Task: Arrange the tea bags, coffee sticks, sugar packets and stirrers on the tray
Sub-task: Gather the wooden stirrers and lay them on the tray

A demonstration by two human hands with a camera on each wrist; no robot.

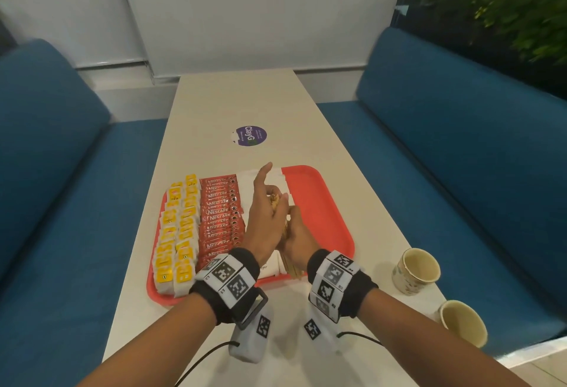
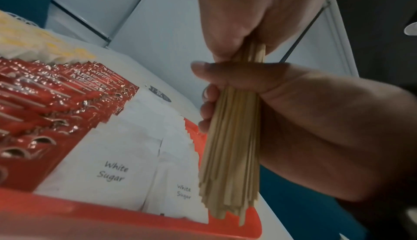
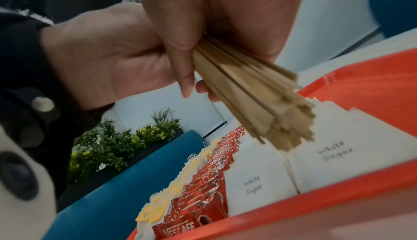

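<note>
Nearest, the right hand (image 1: pixel 296 239) and left hand (image 1: pixel 266 217) both have their grip clamped round the stirrers (image 2: pixel 230 154), held above the sugar packets (image 2: pixel 126 154) (only these remain unplaced). Beyond, coffee sticks (image 1: pixel 219 217) and tea bags (image 1: pixel 178 233) already lie in rows on the tray (image 1: pixel 322 217), whose right part is bare.

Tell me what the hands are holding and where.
Both hold the bundle of wooden stirrers: the right hand around its middle, the left hand at its upper end.

Red tray (image 1: pixel 319 202); yellow-and-white tea bags (image 1: pixel 176 242); red coffee sticks (image 1: pixel 219 217); white sugar packets (image 2: pixel 126 154); pale tan stirrers (image 2: pixel 232 154); off-white tabletop (image 1: pixel 245 104); blue seats (image 1: pixel 460 156).
</note>
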